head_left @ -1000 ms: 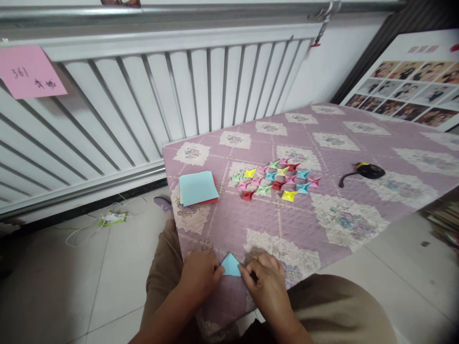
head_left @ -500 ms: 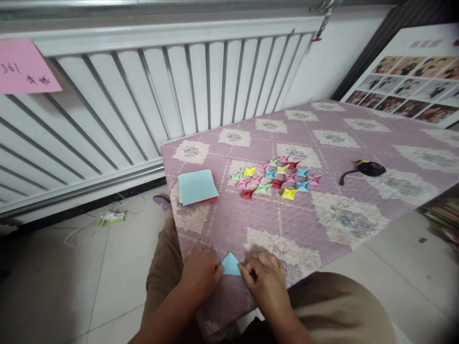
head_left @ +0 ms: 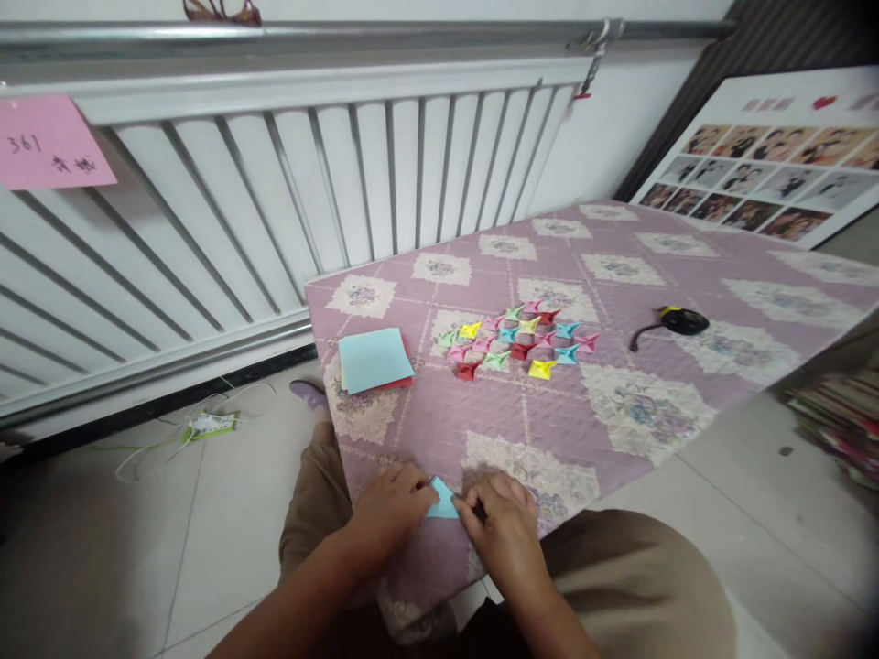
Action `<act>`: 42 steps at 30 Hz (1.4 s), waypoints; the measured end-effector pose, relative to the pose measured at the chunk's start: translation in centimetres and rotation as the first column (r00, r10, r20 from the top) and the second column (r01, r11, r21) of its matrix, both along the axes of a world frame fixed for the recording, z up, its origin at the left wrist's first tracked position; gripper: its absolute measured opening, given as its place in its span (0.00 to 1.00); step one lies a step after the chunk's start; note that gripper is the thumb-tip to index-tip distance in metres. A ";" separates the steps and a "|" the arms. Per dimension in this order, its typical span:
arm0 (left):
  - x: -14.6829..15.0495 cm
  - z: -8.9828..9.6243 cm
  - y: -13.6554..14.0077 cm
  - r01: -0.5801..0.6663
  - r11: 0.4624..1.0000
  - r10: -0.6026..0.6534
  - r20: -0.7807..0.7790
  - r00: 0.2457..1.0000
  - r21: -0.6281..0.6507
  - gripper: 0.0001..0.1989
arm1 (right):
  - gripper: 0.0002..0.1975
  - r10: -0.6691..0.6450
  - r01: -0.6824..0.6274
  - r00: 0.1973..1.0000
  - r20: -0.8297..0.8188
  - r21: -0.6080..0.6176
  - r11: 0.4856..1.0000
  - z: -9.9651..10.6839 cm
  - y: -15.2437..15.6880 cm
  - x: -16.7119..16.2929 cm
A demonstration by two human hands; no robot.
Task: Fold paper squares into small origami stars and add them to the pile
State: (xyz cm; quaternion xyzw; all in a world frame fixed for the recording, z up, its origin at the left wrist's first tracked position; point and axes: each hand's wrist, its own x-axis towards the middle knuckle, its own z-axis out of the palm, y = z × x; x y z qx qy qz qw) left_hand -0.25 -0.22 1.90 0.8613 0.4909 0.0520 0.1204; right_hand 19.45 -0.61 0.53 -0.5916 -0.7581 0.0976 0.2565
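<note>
A light blue folded paper (head_left: 443, 500), triangular in shape, lies near the front edge of the table between my hands. My left hand (head_left: 396, 502) presses its fingers onto the paper's left side. At the right corner, my right hand (head_left: 500, 522) pinches the paper between thumb and forefinger. Farther up the table sit several small folded paper pieces (head_left: 520, 351) in pink, green, yellow, red and blue, set out in slanting rows. To their left is a stack of square paper sheets (head_left: 375, 360), light blue on top with red showing beneath.
A purple patterned cloth (head_left: 473, 412) covers the table. On its right side rests a black object with a strap (head_left: 683, 320). A white radiator (head_left: 302, 183) runs behind the table, and a photo board (head_left: 762, 165) leans at the back right. A power strip (head_left: 211, 425) lies on the floor.
My left fingers have moved inward and up over the paper's left side. The right hand keeps its pinch at the right corner. The camera view has shifted slightly.
</note>
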 end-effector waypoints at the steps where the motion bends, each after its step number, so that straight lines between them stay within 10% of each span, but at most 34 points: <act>1: -0.2 -0.1 0.0 0.067 0.996 -0.067 -0.001 0.998 0.052 0.08 | 0.09 -0.006 0.006 1.000 -0.004 0.005 1.000 0.1 0.0 -0.1; 6: -0.7 -0.1 -0.1 0.271 0.936 -0.279 0.004 0.960 0.226 0.09 | 0.10 -0.027 0.027 1.000 0.007 0.034 0.999 0.6 -0.2 -0.4; 21: -0.9 -1.8 -0.2 0.233 0.939 -0.250 0.038 0.968 0.253 0.11 | 0.12 0.144 -0.152 0.988 0.048 0.277 0.949 -0.9 -1.9 0.7; 42: -1.7 -1.1 0.7 0.074 0.997 -0.075 0.113 0.991 0.005 0.13 | 0.27 0.195 -0.209 0.971 0.142 0.096 0.973 -2.0 -3.8 -1.5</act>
